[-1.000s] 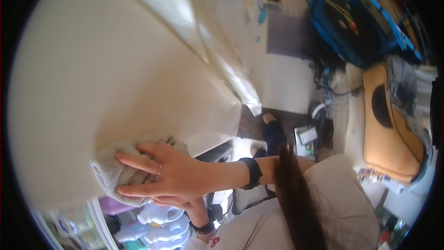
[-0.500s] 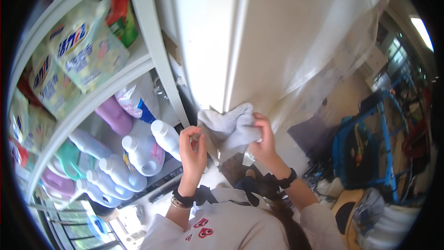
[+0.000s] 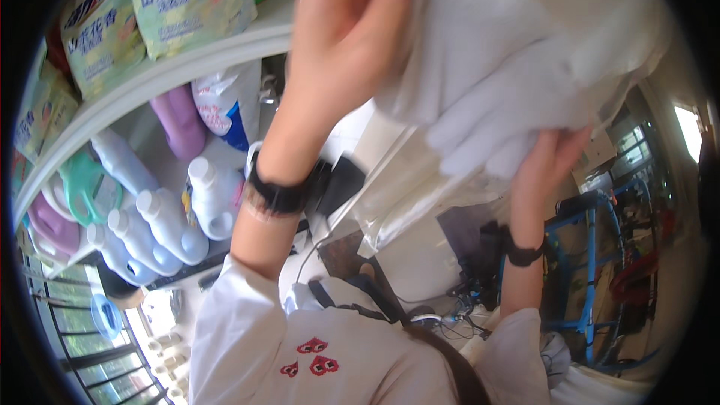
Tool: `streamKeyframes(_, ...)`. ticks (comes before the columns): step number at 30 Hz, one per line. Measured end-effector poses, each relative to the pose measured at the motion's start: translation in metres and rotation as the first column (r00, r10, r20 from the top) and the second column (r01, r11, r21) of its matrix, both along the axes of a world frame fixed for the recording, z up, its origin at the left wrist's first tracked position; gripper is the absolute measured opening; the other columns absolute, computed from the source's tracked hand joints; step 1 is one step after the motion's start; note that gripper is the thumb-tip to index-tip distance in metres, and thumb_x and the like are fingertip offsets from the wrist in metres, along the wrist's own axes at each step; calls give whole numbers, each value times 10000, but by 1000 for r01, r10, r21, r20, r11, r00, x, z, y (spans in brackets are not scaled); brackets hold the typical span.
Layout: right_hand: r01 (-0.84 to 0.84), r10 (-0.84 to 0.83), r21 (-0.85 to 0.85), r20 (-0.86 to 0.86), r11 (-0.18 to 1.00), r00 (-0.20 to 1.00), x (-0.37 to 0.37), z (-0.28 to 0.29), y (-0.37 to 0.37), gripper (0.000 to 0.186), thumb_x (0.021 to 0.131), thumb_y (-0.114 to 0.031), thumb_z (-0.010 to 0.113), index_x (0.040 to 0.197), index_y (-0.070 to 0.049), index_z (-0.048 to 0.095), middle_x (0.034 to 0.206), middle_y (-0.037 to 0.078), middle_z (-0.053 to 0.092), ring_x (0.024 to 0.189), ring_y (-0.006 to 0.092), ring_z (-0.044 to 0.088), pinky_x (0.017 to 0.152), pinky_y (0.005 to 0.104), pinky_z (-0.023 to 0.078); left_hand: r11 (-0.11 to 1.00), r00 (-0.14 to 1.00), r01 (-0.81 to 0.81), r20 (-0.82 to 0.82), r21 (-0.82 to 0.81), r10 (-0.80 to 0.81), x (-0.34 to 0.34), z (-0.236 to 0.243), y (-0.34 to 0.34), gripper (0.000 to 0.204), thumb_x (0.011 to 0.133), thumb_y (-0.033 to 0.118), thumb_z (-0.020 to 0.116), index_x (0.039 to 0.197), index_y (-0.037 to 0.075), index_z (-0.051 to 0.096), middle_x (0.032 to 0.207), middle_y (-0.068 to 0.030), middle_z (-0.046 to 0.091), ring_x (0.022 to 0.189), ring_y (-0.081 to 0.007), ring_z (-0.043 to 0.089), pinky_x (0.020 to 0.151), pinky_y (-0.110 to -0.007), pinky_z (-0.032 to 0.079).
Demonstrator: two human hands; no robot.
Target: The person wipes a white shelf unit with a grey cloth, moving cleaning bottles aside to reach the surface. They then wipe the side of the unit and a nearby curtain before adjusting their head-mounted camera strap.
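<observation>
A pale grey cloth (image 3: 495,67) fills the upper middle of the head view, held up close to the camera. My left hand (image 3: 341,26) grips its left edge, fingers curled over the fabric. My right hand (image 3: 551,157) holds the cloth from beneath on the right side, partly hidden by the folds. Both wrists wear black bands. Behind the cloth is a cream wall panel with clear plastic sheeting (image 3: 409,202) hanging off it.
A white shelf unit (image 3: 180,67) at the left carries yellow-green detergent bags (image 3: 187,0) on top and white, pink and green bottles (image 3: 206,199) below. A blue metal frame (image 3: 592,255) stands at the right. Cables and clutter lie on the floor below.
Both hands have lifted the cloth from chest height up close to the camera. One second ago the right hand pressed the cloth flat on a cream surface.
</observation>
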State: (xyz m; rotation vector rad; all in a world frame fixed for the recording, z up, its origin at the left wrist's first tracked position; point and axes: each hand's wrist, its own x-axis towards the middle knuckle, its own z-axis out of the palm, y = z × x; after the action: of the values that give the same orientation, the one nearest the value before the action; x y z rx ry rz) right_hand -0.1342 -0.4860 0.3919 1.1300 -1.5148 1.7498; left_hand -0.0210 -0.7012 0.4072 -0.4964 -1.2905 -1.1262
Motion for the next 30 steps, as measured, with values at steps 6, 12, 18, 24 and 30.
streamKeyframes(6, 244, -236, -26, -363, 969, 901, -21, -27, -43, 449, 879, 0, 505, 1311, 33, 388, 1305, 204, 458, 1225, 342, 447, 1069, 417, 316, 957, 977, -190, 51, -217, 206, -42, -23, 22, 566, 851, 152, 636, 1337, 3, 386, 1362, -244, 377, 1279, -380, 382, 1050, -408, 337)
streamKeyframes(12, 224, -208, -7, -403, 975, 891, -60, -156, -42, 647, 799, -62, 691, 1306, -21, 291, 1381, 238, 290, 1277, 379, 359, 989, 510, 410, 902, 884, -388, 200, -191, 423, -52, -119, 42, 745, 801, 266, 669, 1374, -48, 311, 1433, -271, 288, 1282, -448, 323, 1077, -485, 281)
streamKeyframes(18, 195, -146, 114, -339, 974, 929, -64, -272, -31, 844, 773, -94, 745, 1361, -33, 142, 1364, 217, 264, 1225, 335, 391, 1023, 507, 377, 898, 778, -407, 451, -168, 437, -40, -209, 62, 768, 774, 283, 688, 1344, -88, 332, 1431, -261, 304, 1279, -450, 332, 1083, -502, 270)
streamKeyframes(24, 239, -104, 382, -342, 893, 934, -40, -346, -18, 731, 772, -116, 743, 1294, -64, 235, 1233, 208, 346, 1155, 364, 394, 978, 509, 343, 914, 634, -386, 684, -126, 362, -27, -309, 72, 735, 748, 232, 707, 1304, -106, 366, 1426, -268, 307, 1294, -451, 325, 1095, -489, 269)
streamKeyframes(30, -15, 21, 674, -1, 738, 1000, -21, -397, 2, 493, 794, -83, 654, 1213, -37, 400, 1148, 223, 479, 1097, 419, 437, 921, 510, 378, 903, 449, -422, 845, -84, 289, -15, -382, 94, 810, 743, 57, 663, 1395, -64, 198, 1460, -266, 261, 1291, -447, 332, 1087, -458, 298)
